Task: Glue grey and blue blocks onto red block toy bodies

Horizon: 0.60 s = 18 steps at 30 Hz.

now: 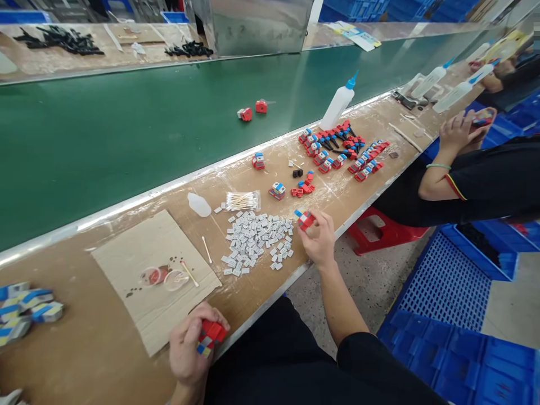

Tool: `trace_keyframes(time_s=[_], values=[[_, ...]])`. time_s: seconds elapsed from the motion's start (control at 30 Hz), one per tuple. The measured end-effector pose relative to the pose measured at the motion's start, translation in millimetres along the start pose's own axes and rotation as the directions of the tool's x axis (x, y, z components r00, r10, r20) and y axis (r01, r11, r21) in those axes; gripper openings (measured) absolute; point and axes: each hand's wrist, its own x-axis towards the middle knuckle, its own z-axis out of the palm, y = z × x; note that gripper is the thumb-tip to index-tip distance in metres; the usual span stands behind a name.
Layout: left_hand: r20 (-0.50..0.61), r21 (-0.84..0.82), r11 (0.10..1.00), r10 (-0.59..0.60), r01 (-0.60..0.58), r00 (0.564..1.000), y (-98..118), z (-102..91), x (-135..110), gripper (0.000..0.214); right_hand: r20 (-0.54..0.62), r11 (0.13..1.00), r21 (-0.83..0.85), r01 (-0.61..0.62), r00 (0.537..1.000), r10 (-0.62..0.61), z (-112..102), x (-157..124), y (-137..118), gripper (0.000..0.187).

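Observation:
My left hand [190, 343] is closed around a small red, grey, blue and yellow plastic toy part [211, 336] at the bench's near edge. Between the fingers of my right hand [319, 239] is a small red and grey plastic piece with a blue tip [304, 219]. To the left of that hand lies a heap of small light-grey tiles [255, 239]. A bag of cotton swabs [243, 201] sits behind the heap. A cardboard sheet [122, 253] carries clear lids with red paint [158, 275] and a red-tipped swab [189, 274]. One more swab [206, 250] lies beside the cardboard.
A green conveyor belt [139, 135] runs behind the bench with two red pieces [253, 111] on it. Rows of red and blue parts [333, 149] and a white bottle [338, 107] stand farther right. A co-worker [459, 180] sits at right; grey-blue parts [29, 306] lie far left.

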Motion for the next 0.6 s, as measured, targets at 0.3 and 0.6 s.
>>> trace_keyframes(time_s=[0.3, 0.6], values=[[-0.027, 0.028, 0.998, -0.051, 0.052, 0.998, -1, 2.0, -1, 0.034, -0.477, 0.954, -0.023, 0.297, 0.836, -0.272, -14, 16, -60, 0.055], [0.001, 0.027, 0.999, -0.024, 0.024, 1.0, 1, 3.3, -1, 0.033, -0.543, 0.967, -0.038, 0.252, 0.807, -0.231, -18, 20, -76, 0.053]])
